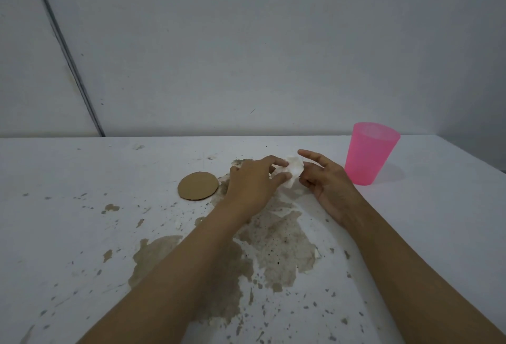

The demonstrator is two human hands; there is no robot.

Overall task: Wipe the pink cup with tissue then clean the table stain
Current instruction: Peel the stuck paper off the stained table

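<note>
Pink cup (369, 154) stands upright near the far right edge of the table (82, 168), with nobody touching it; can't tell from here whether it has been wiped. White tissue (293, 168), crumpled into a wad, is held just over the tabletop, left of the cup. Person's left hand (252, 179) pinches it between thumb and fingertips, clamped on. Right hand (328, 182) sits just beside the wad, fingers loosely spread and gripping nothing; whether it touches the tissue is unclear. Brown stain (276, 239) spreads wide over the middle of the table toward the near edge, with specks all round, and looks unwiped. Cardboard disc (198, 186) lies flat at the stain's far left side. Judgement: cup step is either about to start or just over, and the stain cleaning is all left to do.
</note>
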